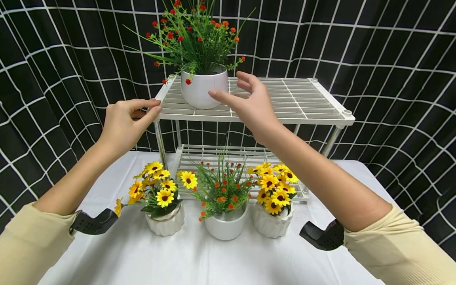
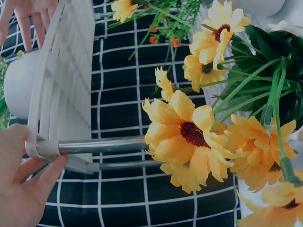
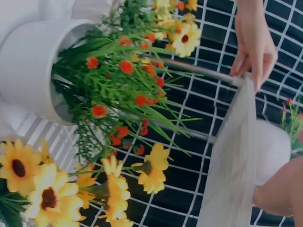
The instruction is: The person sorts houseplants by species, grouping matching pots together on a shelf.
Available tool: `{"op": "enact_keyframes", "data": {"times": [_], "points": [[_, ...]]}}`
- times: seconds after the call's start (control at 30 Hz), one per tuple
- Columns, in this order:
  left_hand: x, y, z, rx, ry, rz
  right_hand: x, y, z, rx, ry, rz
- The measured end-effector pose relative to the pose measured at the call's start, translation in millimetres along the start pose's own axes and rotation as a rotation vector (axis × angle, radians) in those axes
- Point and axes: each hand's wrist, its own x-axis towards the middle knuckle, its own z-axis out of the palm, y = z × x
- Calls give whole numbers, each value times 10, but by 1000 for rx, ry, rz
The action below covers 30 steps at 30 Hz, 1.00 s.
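Observation:
A white pot (image 1: 199,93) with grassy leaves and small red flowers stands on the left part of the white wire shelf rack's (image 1: 306,93) top tier. My right hand (image 1: 254,105) is at the pot's right side, thumb tip at its front and fingers spread apart. At the rack's front left corner, my left hand (image 1: 122,120) pinches the tier's edge between thumb and fingers. The left wrist view shows those fingertips around the corner (image 2: 45,146), above the metal post (image 2: 102,144). Part of the right hand is cut off in the right wrist view.
In front of the rack, on the white cloth (image 1: 213,265), stand a red-flowered white pot (image 1: 226,227) between two ribbed pots of yellow flowers, one left (image 1: 165,223) and one right (image 1: 272,223). A black curtain with a white grid (image 1: 392,51) surrounds the table.

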Motion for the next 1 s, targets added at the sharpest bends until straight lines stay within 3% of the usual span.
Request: {"op": "enact_keyframes", "data": {"times": [0.53, 1.0], "points": [[-1, -17, 11, -1, 3, 4, -497, 180, -182, 91, -35, -134], [-3, -20, 6, -3, 5, 0, -869, 500, -281, 41, -29, -207]]}}
